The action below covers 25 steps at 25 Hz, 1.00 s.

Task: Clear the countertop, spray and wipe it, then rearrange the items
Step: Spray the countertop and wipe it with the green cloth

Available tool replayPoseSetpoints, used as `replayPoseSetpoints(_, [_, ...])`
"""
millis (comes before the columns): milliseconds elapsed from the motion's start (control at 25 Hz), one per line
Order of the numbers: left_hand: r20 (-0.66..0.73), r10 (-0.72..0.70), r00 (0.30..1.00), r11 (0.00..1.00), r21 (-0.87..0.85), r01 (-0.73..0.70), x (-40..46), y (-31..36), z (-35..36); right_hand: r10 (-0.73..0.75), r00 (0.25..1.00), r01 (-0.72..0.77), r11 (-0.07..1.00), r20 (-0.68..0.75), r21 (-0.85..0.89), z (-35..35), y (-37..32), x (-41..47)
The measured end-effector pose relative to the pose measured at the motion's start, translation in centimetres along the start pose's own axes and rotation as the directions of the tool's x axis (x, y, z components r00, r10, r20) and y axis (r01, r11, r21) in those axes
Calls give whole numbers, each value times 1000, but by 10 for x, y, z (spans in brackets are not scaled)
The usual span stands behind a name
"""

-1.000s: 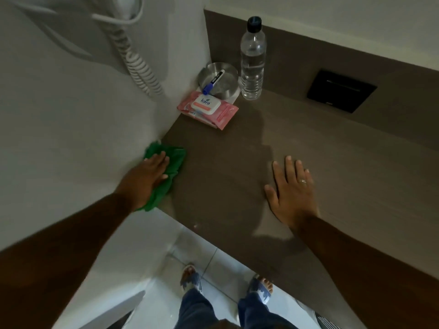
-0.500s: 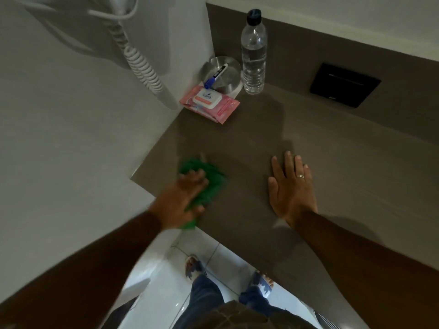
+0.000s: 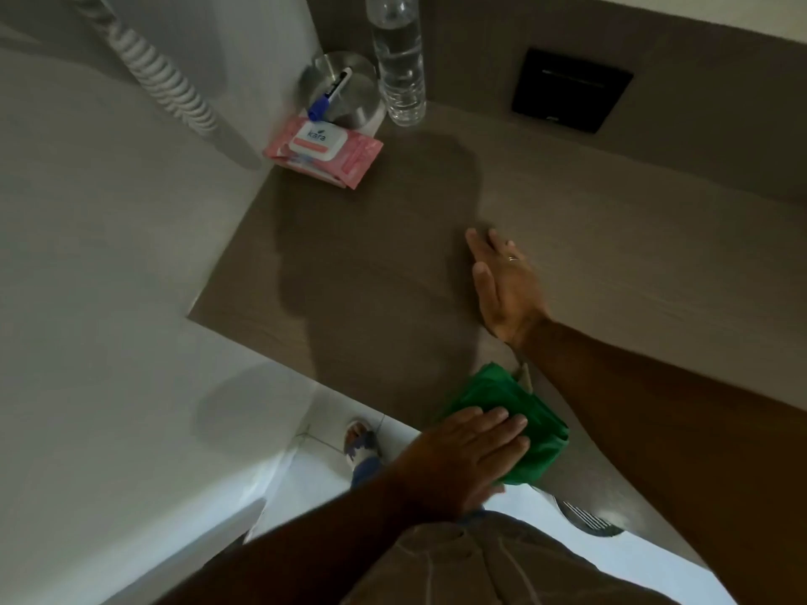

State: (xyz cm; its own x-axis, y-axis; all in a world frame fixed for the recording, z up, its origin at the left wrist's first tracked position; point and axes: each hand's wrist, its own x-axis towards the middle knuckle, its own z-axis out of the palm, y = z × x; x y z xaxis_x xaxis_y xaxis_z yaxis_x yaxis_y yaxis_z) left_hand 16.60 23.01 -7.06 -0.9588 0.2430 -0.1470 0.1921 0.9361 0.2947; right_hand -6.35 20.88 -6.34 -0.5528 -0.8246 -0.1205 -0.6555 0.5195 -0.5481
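A green cloth (image 3: 524,412) lies on the brown countertop (image 3: 358,264) near its front edge, under my right forearm. My left hand (image 3: 471,447) presses flat on the cloth. My right hand (image 3: 502,286) rests flat on the counter further back, fingers together, holding nothing. In the back left corner sit a pink wipes pack (image 3: 323,150), a metal bowl (image 3: 349,89) with a blue-capped marker (image 3: 329,96) in it, and a clear water bottle (image 3: 399,58).
A white wall with a coiled cord (image 3: 161,76) borders the counter on the left. A black wall plate (image 3: 567,96) is set in the back panel. White floor tiles and my sandalled foot (image 3: 360,443) show below the front edge.
My left hand has swept the green cloth from the counter's left edge rightward along the front edge, ending under my right forearm. My right hand stayed in place on the counter.
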Motion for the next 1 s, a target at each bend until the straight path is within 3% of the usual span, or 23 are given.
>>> replayPoseSetpoints(40, [21, 62, 998, 997, 51, -63, -9, -17, -7, -21, 1000, 21, 1000, 18, -21, 0, -1, -1])
replayPoseSetpoints(120, [57, 27, 998, 987, 157, -35, -42, -60, -24, -24, 999, 26, 999, 41, -43, 0, -3, 1])
replayPoseSetpoints(240, [-49, -245, 968, 945, 210, 250, -113, -146, -46, -62, 997, 66, 993, 38, -98, -1, -9, 3])
replayPoseSetpoints(320, [-65, -503, 862, 862, 40, 506, -147, -186, -59, -75, 995, 85, 978, 58, -189, 0, -12, 3])
replayPoseSetpoints(400, [-101, -727, 679, 687, -122, 717, -144, -190, -60, -58, 995, 79, 953, 79, -294, 4, -16, 3])
replayPoseSetpoints(440, [-135, -787, 603, 617, -146, 773, -131, -177, -56, -51, 995, 76, 940, 84, -332, 6, -18, 4])
replayPoseSetpoints(480, [-168, -798, 578, 601, -153, 785, -112, -155, -49, -48, 995, 76, 932, 86, -355, 6, -19, 6])
replayPoseSetpoints(520, [-186, -762, 620, 646, -156, 747, -94, -129, -41, -48, 995, 77, 928, 89, -365, 6, -21, 6])
replayPoseSetpoints(640, [-87, -456, 886, 888, -108, 447, -65, -75, -23, -60, 995, 86, 928, 83, -362, 8, -20, 7])
replayPoseSetpoints(720, [-78, -385, 919, 922, -78, 380, -69, -100, -28, -61, 996, 83, 928, 72, -363, 10, -17, 9])
replayPoseSetpoints(800, [-107, -550, 828, 835, -97, 542, -78, -144, -42, -56, 996, 77, 925, 67, -372, 12, -16, 9])
replayPoseSetpoints(880, [-140, -727, 673, 687, -116, 718, -78, -197, -57, -54, 997, 72, 919, 55, -387, 13, -16, 10])
replayPoseSetpoints(1000, [-120, -881, 457, 471, -146, 870, -57, -270, -87, -55, 997, 70, 920, 50, -385, 10, -15, 9])
